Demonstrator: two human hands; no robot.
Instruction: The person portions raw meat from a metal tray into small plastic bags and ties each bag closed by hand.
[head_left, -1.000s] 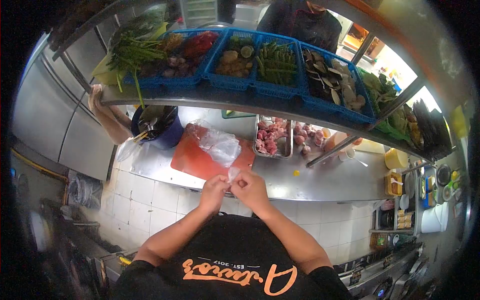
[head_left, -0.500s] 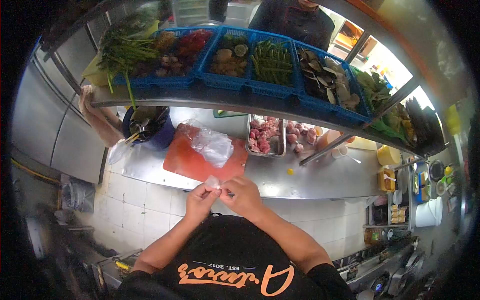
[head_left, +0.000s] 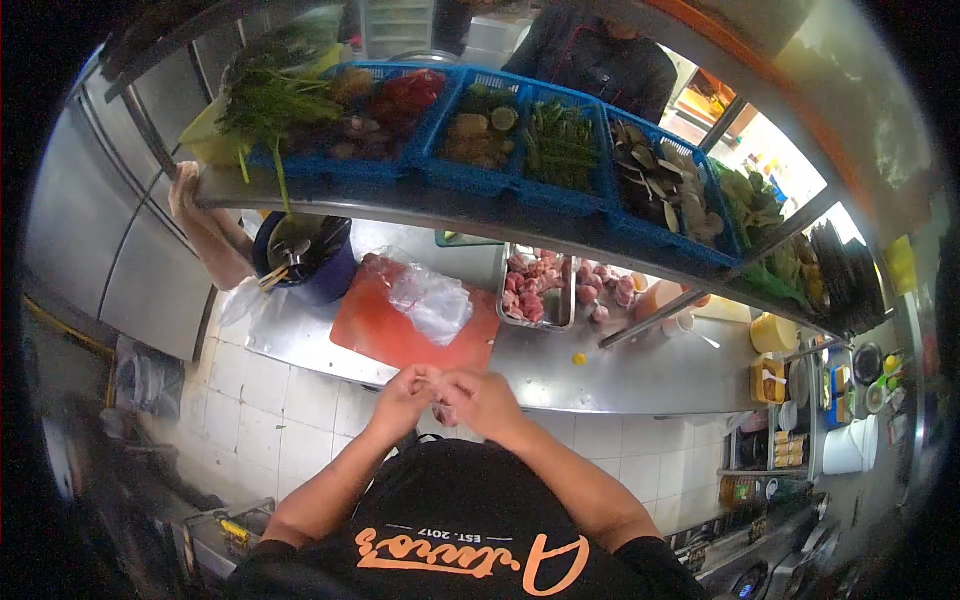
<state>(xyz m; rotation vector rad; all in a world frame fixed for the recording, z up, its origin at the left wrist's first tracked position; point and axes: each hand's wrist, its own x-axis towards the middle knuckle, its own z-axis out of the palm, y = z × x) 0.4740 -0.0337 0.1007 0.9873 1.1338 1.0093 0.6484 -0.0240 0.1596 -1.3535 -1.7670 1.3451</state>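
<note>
My left hand (head_left: 402,394) and my right hand (head_left: 478,398) meet close to my chest, just off the near edge of the counter. Fingers of both are pinched together on a small clear plastic bag (head_left: 446,414), part of which shows pinkish below them. The fingers cover most of it. Beyond my hands lies a red cutting board (head_left: 362,325), with a pile of clear plastic bags (head_left: 437,305) on top. A metal tray (head_left: 572,290) of raw meat pieces (head_left: 530,290) stands right of the board.
More meat pieces (head_left: 606,285) lie beside the tray. A dark blue bucket (head_left: 325,280) with utensils is at the left. Overhead, a metal shelf (head_left: 400,212) carries blue vegetable baskets (head_left: 470,165). Behind it stands another person (head_left: 590,65). A yellow container (head_left: 772,335) sits far right.
My hands have drawn closer together and turned. The clear plastic that stuck up above my fingers now shows below them. The view has shifted slightly.
</note>
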